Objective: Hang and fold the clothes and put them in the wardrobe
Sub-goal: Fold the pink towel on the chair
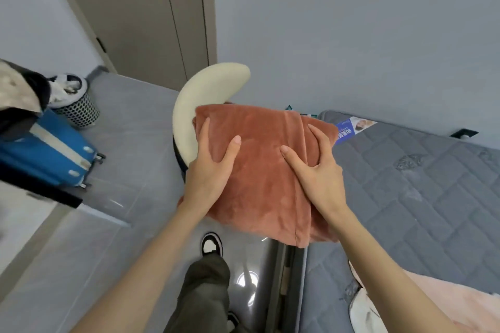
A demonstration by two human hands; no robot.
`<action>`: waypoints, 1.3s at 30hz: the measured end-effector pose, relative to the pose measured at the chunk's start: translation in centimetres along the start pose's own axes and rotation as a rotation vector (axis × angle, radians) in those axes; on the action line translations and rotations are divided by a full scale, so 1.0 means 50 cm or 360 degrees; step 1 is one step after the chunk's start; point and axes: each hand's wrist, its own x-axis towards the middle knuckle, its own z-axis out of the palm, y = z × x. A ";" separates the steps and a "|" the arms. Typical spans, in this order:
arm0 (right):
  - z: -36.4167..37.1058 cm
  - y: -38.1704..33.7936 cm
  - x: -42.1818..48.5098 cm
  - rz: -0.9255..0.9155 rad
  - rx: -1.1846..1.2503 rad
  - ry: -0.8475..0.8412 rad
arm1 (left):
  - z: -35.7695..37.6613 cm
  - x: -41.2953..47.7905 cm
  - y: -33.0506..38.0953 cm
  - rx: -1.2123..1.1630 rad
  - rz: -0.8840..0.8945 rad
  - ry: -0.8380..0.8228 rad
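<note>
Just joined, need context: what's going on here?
A person holds a folded rust-coloured plush garment in both hands: left hand at its left edge, right hand on its right half, thumbs on top. It is up in the air, between a cream-backed chair and a grey mattress. A blue suitcase lies on the floor at left.

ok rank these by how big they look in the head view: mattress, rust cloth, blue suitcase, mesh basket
1. mattress
2. rust cloth, close to the camera, so it likely looks bigger than it is
3. blue suitcase, partly hidden and cut off at the edge
4. mesh basket
</note>
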 end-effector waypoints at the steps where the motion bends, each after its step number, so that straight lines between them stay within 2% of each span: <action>1: 0.001 -0.013 -0.025 -0.0034 -0.0012 -0.0051 | -0.026 -0.033 -0.006 0.0010 -0.0017 0.0035; 7: 0.048 -0.113 -0.172 -0.0265 -0.0038 -0.0420 | -0.204 -0.214 -0.041 0.0003 -0.0095 0.0226; 13: 0.138 -0.227 -0.302 -0.0535 -0.0059 -0.0749 | -0.387 -0.362 -0.075 0.0010 -0.0275 0.0537; 24: 0.356 -0.545 -0.598 -0.1005 0.0097 -0.1268 | -0.822 -0.614 -0.098 -0.0012 -0.0167 0.1128; 32: 0.461 -0.839 -0.802 -0.1384 0.0338 -0.1376 | -1.144 -0.764 -0.040 0.0143 -0.0065 0.1433; 39: 0.517 -1.089 -0.863 -0.1580 0.0546 -0.1358 | -1.369 -0.770 0.061 0.0110 0.0155 0.1574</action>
